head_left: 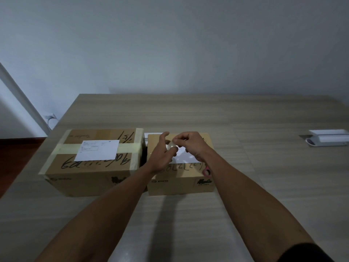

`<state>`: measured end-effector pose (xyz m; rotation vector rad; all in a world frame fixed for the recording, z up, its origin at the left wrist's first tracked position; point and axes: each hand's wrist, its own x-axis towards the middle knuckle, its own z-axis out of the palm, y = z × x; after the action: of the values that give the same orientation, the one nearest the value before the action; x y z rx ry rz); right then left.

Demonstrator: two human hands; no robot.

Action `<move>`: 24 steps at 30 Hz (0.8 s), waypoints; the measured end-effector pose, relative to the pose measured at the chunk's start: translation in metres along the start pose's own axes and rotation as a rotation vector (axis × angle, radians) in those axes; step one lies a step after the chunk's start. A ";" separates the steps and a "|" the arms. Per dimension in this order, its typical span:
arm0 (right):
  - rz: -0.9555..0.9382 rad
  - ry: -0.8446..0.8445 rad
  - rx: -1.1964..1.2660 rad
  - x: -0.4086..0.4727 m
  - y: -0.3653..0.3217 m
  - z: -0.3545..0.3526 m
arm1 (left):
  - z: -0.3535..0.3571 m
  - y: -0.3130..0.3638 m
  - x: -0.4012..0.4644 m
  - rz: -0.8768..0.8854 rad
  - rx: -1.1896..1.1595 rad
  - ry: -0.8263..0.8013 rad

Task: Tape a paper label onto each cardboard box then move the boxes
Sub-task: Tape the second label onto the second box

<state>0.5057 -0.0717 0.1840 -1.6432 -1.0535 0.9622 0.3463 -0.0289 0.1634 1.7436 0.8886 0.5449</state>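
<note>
Two cardboard boxes stand side by side on the wooden table [207, 114]. The left box [90, 176] carries a white paper label [98, 150] on its taped top. On the right box [179, 183] a second white label [182, 157] lies mostly hidden under my hands. Above that box, my left hand [162, 154] holds a small roll of clear tape [171, 145]. My right hand [190, 144] pinches the tape's end at the roll.
Pink-handled scissors [206, 172] lie on the right box's front right corner, beside my right wrist. A white device with paper [327, 139] sits at the table's right edge. A white strip [154, 133] shows behind the boxes. A wall outlet with a cable [50, 117] is at far left.
</note>
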 end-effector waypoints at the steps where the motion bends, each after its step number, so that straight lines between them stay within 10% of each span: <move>1: -0.007 0.000 -0.012 0.000 -0.001 0.000 | -0.001 0.000 0.000 -0.016 -0.028 0.001; 24: -0.168 0.116 -0.112 0.024 -0.022 0.007 | -0.020 0.000 0.013 -0.124 -0.207 0.092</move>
<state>0.5021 -0.0431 0.1998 -1.6502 -1.1630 0.7007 0.3398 -0.0072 0.1689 1.4758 0.9632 0.6166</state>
